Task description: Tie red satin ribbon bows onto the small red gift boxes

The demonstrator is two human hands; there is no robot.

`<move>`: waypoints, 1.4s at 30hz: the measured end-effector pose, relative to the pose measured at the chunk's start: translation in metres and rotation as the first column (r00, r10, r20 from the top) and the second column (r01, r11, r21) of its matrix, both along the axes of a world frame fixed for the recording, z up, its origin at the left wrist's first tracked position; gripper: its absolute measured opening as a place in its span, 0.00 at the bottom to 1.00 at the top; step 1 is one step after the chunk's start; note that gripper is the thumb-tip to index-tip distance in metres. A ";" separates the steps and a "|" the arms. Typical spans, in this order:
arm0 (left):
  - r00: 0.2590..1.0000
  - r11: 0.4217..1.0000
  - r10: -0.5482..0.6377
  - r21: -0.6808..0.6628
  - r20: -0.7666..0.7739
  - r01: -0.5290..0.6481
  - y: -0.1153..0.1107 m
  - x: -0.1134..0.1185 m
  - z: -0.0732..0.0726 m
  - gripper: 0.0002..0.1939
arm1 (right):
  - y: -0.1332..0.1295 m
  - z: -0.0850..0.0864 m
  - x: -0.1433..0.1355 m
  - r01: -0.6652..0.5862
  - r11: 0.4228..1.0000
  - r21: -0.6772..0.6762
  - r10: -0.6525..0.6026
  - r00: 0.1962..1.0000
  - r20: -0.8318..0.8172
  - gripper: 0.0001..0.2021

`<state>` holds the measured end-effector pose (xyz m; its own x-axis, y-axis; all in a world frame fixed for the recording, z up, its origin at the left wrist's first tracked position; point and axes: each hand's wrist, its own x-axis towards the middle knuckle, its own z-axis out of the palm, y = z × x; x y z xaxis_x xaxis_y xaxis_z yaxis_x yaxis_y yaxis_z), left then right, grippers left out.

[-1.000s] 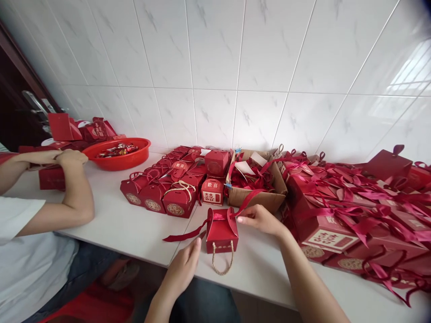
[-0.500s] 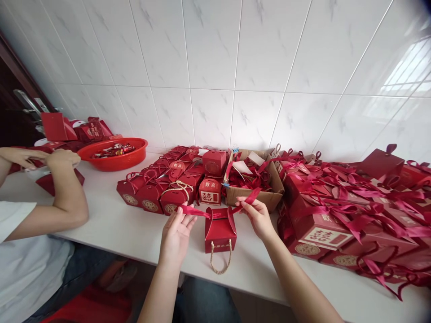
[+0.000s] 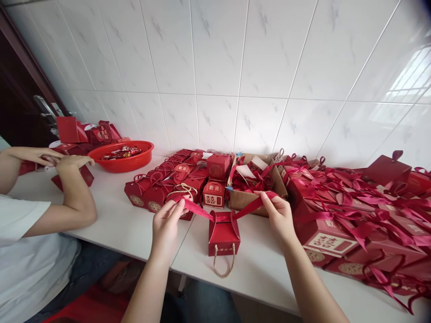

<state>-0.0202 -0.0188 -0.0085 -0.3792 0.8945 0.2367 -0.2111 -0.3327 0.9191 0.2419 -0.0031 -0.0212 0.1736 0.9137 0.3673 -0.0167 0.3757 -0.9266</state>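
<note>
In front of me a small red gift box (image 3: 224,233) stands upright on the white table, its gold rope handle (image 3: 224,269) hanging toward me. A dark pink ribbon (image 3: 198,209) passes through the top of the box. My left hand (image 3: 167,224) pinches one end of it, left of the box. On the other side my right hand (image 3: 276,215) pinches the opposite end. Both ends are raised and stretched outward, making a wide V. Neither hand touches the box itself.
Rows of red boxes (image 3: 158,186) and a cardboard carton (image 3: 284,181) of ribbons stand behind. Ribbon-tied boxes (image 3: 373,215) are piled at right. A red basin (image 3: 123,167) with wrapped sweets is at left, near a co-worker's arm (image 3: 72,202) and hands.
My hands have moved farther apart, drawing longer lengths of ribbon out from both sides of the box. The view has shifted slightly left.
</note>
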 end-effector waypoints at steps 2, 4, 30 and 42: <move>0.998 1.000 -0.005 0.022 -0.067 0.006 0.002 0.000 0.012 0.13 | -0.002 0.012 0.002 0.062 0.997 0.039 -0.065 0.995 0.080 0.15; 0.991 0.999 -0.017 0.038 -0.135 0.022 0.003 0.000 0.023 0.14 | -0.004 0.022 0.004 0.099 0.989 0.106 -0.116 0.979 0.166 0.15; 0.845 0.994 0.002 0.095 -0.534 0.057 -0.001 0.001 0.067 0.12 | 0.004 0.081 0.005 0.096 0.951 0.295 -0.188 0.934 0.304 0.18; 0.851 0.968 -0.081 0.163 -0.519 0.191 0.009 0.020 0.078 0.11 | 0.007 0.098 -0.013 -0.225 0.959 0.173 0.173 0.947 0.269 0.20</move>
